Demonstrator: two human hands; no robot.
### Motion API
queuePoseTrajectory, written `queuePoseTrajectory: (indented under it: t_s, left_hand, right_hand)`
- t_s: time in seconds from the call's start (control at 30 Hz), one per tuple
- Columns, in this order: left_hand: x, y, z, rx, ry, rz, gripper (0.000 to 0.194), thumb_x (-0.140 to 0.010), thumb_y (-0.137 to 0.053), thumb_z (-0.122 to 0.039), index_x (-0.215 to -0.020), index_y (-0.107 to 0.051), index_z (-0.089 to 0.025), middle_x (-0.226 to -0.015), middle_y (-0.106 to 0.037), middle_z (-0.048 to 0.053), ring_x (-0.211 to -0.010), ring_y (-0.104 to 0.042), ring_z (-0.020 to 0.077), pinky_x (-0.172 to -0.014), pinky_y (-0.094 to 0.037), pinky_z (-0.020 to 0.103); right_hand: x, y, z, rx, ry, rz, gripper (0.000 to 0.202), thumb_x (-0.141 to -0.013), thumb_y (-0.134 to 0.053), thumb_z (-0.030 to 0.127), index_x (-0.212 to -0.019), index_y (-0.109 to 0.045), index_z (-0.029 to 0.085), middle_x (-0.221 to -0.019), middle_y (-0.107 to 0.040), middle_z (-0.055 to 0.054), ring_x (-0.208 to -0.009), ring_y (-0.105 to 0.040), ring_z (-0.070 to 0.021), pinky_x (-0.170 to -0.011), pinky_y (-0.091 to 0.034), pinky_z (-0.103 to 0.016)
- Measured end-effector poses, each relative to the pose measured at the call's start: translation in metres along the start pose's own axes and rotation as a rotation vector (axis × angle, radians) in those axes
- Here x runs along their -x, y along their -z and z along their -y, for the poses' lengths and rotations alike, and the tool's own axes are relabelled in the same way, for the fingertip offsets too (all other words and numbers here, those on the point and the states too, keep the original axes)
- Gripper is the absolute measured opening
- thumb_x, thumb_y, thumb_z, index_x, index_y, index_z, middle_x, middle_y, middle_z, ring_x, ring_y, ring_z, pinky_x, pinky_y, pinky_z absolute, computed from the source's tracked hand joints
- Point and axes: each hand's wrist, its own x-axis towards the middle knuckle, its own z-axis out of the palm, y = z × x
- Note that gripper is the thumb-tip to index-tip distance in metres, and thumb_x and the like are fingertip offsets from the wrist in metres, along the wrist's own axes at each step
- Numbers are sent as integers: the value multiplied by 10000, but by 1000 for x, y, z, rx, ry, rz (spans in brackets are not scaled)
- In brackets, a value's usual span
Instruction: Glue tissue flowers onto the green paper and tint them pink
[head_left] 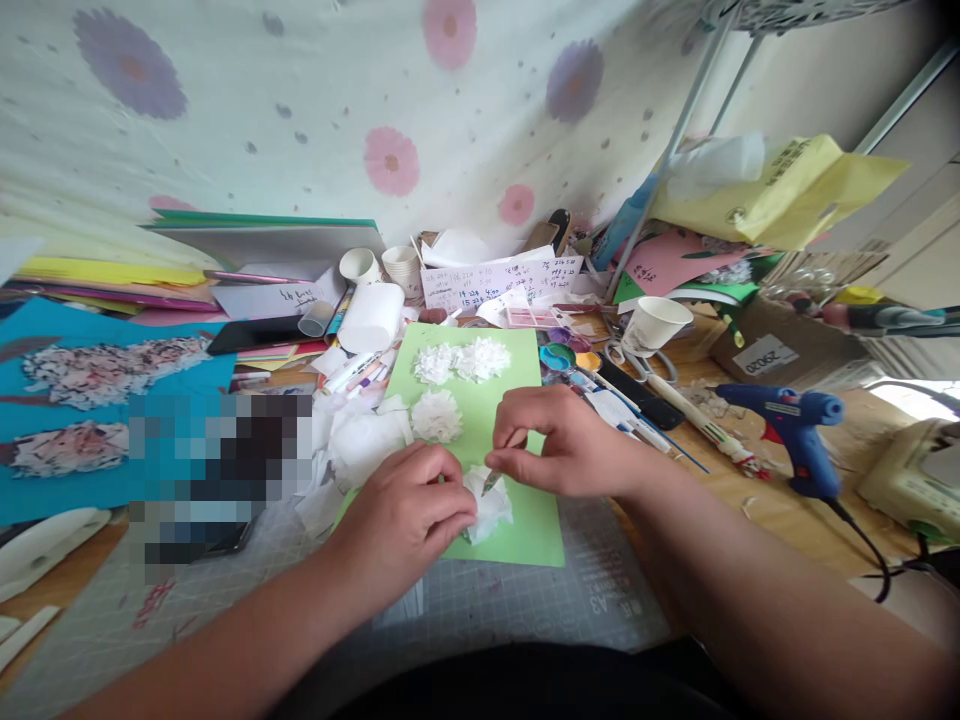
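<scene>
A green sheet (525, 540) lies on the grey cutting mat, with fluffy white paper clusters (484, 358) at its top and another white cluster (437, 415) below them. Nearest me on the sheet is a white paper piece (491, 515). My left hand (409, 505) is at that piece's left edge, thumb and forefinger pinched together; what they hold is too small to make out. My right hand (551, 445) is closed on a thin pointed tool (491, 480), whose tip is down at the white paper.
White tissue paper (367, 440) lies left of the sheet. To the right are paints (559, 357), a paper cup (656, 325), scissors, brushes and a blue glue gun (795, 425) with its cord. A blue sheet (45, 390) with paper clusters is at far left.
</scene>
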Motion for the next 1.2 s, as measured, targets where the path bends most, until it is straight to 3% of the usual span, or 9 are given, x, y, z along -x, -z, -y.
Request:
queuePoseTrajectory:
  t_s: [0.27,0.43,0.53,0.7,0.77,0.93,1.2]
  left_hand:
    - [-1,2,-2,-26,10,43,157,-818,-579,-140,-703,-665,-204,-758,-554,14,-766,-527,163,-677,-409,283]
    - [-2,7,-1,-34,85,-11,109,-808,-542,-138,-719,-594,-175,-766,-561,19,-756,-533,166,-680,-429,291]
    - [-3,7,2,-13,130,-12,63,-810,-539,-143,-811,-586,-185,-825,-574,24,-799,-551,173,-694,-448,294]
    - [-3,6,6,17,155,28,171,-812,-566,-164,-979,-582,-203,-987,-577,44,-926,-556,198,-791,-471,336]
    - [-3,6,6,28,153,51,214,-819,-568,-171,-1028,-584,-212,-1026,-569,47,-955,-552,201,-819,-469,348]
    - [-4,3,6,30,80,106,267,-826,-561,-138,-1071,-619,-227,-1056,-542,54,-999,-531,208,-876,-443,372]
    - [-3,5,3,-29,5,88,175,-839,-543,-114,-767,-664,-218,-920,-529,33,-891,-518,186,-773,-421,328]
  right_hand:
    - [-4,-13,7,308,-6,251,117,-788,-618,170,-677,-590,147,-605,-548,1,-605,-489,-123,-569,-321,-229]
    - [-6,-16,13,350,22,352,152,-839,-571,183,-690,-566,154,-618,-534,-5,-619,-478,-132,-584,-321,-234]
    - [-4,-13,6,285,2,322,106,-834,-587,186,-732,-588,156,-656,-575,-16,-648,-518,-135,-603,-351,-229]
    - [-1,2,-5,9,-73,42,180,-836,-600,229,-676,-566,153,-604,-599,-3,-548,-530,-98,-541,-385,-203]
    - [-1,8,-6,-25,-105,4,195,-833,-601,232,-661,-561,151,-584,-603,-4,-520,-529,-92,-522,-389,-199]
    - [-2,9,-5,76,-82,92,148,-796,-626,190,-660,-597,139,-588,-617,-15,-534,-524,-97,-540,-383,-211]
    - [0,3,-8,101,-41,202,144,-809,-633,217,-687,-616,142,-641,-620,-15,-595,-530,-106,-595,-393,-222]
